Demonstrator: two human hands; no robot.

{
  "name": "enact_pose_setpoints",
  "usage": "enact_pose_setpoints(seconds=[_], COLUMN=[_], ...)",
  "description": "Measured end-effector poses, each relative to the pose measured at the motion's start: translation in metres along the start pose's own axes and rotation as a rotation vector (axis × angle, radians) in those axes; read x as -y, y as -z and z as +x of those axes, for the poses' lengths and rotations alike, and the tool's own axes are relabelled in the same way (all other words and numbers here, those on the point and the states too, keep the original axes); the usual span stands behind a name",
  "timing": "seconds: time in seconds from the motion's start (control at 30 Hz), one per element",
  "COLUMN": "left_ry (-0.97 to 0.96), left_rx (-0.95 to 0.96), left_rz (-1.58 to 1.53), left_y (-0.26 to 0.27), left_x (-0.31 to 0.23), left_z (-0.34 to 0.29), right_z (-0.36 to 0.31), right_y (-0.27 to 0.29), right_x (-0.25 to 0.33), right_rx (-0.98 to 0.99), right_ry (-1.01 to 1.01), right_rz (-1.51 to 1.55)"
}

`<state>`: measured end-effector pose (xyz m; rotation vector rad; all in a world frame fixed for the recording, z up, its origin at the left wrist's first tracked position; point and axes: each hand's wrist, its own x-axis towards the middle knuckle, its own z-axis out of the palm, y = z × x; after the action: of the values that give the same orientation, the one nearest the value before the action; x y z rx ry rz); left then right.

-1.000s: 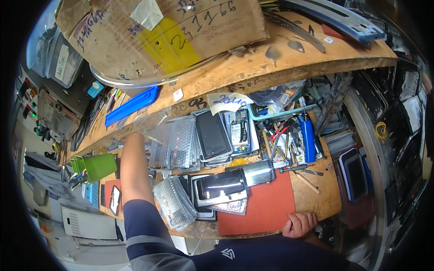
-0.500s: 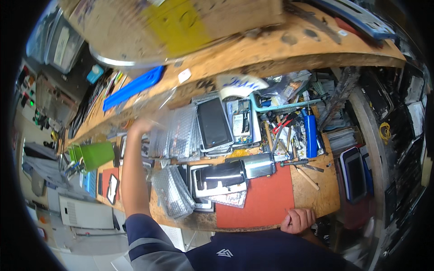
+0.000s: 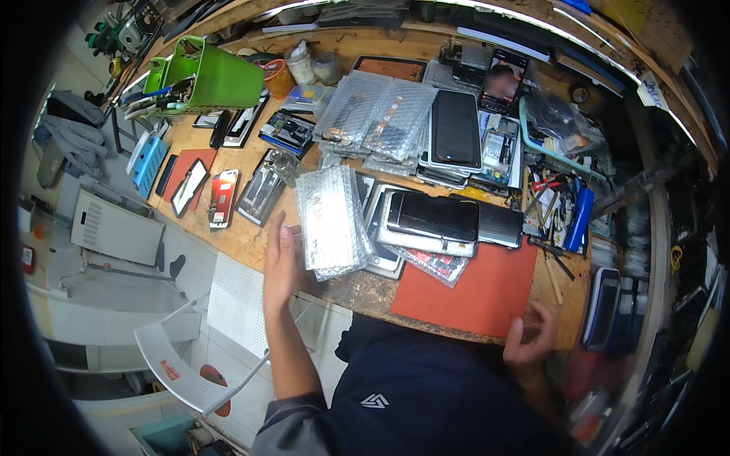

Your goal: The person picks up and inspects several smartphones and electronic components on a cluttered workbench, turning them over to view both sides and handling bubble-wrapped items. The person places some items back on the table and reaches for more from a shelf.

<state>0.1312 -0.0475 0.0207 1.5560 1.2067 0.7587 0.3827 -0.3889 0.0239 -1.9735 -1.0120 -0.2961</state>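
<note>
L hand (image 3: 281, 262) is upright just L of a stack of bubble-wrap pouches (image 3: 332, 228), at the front edge of the wooden worktop (image 3: 245, 237). Its fingers are straight & close together, thumb a bit apart, nothing visibly held; can't tell if the thumb side touches the plastic. R hand (image 3: 532, 336) is at the front R corner of the red mat (image 3: 475, 292), fingers loosely curled, thumb apart from them, no item visible in it; well apart from the pouches.

Writing: top pouch has faint orange marks under glare, n/r. Paper tag (image 3: 652, 94) upper R has dark pen strokes, tilted. White chair (image 3: 182, 386) on the floor below has small red print on its backrest, too small to read. Navy shirt (image 3: 433, 395) has a pale logo, no legible text.

Pouches lie slightly fanned, L of a black-screen phone (image 3: 433, 215) which rests on a white device w/ more bubble wrap under it. Behind: 2nd bubble-wrap pile (image 3: 372, 114), a tablet (image 3: 455, 129) beside it & a phone w/ lit screen (image 3: 503, 80). Phone frame (image 3: 262, 190) is just behind L of the near stack; green bin (image 3: 228, 76) at back L.
</note>
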Motion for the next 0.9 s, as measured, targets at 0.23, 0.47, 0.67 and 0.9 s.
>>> enact_pose_setpoints(seconds=[0.23, 0.47, 0.67, 0.9], left_ry=[-0.046, 0.011, -0.058, -0.005], left_rx=[0.036, 0.119, 0.023, -0.013], left_rz=[-0.003, 0.038, -0.126, -0.423], left_y=[-0.02, -0.018, -0.03, -0.028], left_x=[0.008, -0.007, 0.004, -0.002], left_z=[0.0, 0.027, 0.024, 0.029], right_z=[0.086, 0.14, 0.137, 0.141], right_y=[-0.098, -0.212, -0.228, -0.237], right_x=[0.069, 0.136, 0.143, 0.157], right_rx=[0.561, 0.923, 0.954, 1.007], right_ry=[0.224, -0.017, -0.027, -0.181], right_rz=[0.439, 0.33, 0.178, 0.248])
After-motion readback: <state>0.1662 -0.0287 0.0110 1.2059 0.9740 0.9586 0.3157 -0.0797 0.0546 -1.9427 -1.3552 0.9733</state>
